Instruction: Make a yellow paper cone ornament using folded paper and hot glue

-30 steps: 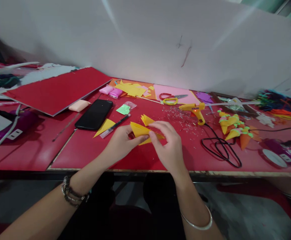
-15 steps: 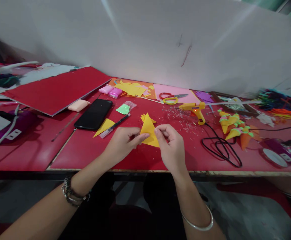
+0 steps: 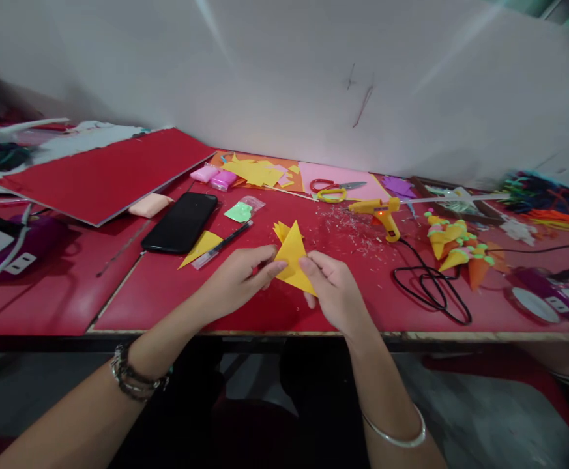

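A yellow paper triangle point(image 3: 294, 257) is held between my two hands above the red table, its point facing away from me. My left hand point(image 3: 245, 277) pinches its left edge with the thumb on top. On the right edge, my right hand point(image 3: 332, 283) grips it, thumb on top and a fingertip showing below. Just behind the triangle, more pointed yellow paper point(image 3: 281, 230) shows, partly covered. Left of my left hand lie a pen point(image 3: 223, 244), another yellow paper piece point(image 3: 201, 246) and a black phone point(image 3: 181, 223).
A yellow glue gun point(image 3: 379, 213) with a coiled black cord lies to the right, near scissors point(image 3: 333, 190) and small yellow and orange paper cones point(image 3: 453, 244). Yellow paper scraps point(image 3: 255, 172) lie at the back. A large red board point(image 3: 113, 172) leans at the left.
The triangle has tilted, its tip shifting right. My right hand's fingers have moved under its lower right edge. The view has shifted slightly.
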A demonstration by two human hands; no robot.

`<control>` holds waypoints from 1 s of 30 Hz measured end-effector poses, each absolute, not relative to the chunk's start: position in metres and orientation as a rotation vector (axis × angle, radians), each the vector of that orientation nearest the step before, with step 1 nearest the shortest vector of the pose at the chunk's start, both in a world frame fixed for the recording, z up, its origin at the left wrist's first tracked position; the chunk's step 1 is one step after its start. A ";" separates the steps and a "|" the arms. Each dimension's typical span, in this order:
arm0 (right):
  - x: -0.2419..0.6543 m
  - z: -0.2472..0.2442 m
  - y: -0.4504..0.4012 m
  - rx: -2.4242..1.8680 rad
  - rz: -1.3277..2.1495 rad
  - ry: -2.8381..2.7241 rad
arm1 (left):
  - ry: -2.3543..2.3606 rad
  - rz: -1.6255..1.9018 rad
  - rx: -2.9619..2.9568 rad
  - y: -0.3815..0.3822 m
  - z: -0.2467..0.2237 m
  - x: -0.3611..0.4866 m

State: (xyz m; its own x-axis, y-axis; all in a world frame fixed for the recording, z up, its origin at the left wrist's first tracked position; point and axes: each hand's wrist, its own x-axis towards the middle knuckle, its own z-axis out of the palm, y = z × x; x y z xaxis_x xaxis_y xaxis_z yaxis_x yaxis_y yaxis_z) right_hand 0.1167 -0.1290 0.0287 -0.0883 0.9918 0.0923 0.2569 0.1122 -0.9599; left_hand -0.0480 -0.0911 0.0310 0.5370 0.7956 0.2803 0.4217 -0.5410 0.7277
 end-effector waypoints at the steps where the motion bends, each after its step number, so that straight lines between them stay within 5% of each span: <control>1: 0.116 0.029 -0.130 -1.299 1.008 -1.474 | 0.970 0.802 2.147 -0.091 0.031 -0.048; 18: 0.108 0.025 -0.133 -1.239 1.119 -1.442 | 0.985 0.915 1.775 -0.093 0.025 -0.046; 30: 0.119 0.027 -0.131 -1.173 0.569 -1.826 | 1.054 0.801 1.748 -0.085 0.027 -0.047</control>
State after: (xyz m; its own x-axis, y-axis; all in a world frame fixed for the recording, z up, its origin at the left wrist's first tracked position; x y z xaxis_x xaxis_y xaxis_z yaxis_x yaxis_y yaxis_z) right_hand 0.1186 -0.1310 0.0269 -0.1793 0.8892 0.4210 0.4923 0.4516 -0.7441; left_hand -0.0469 -0.0854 0.0275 0.4230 0.9034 0.0698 0.3099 -0.2166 0.9258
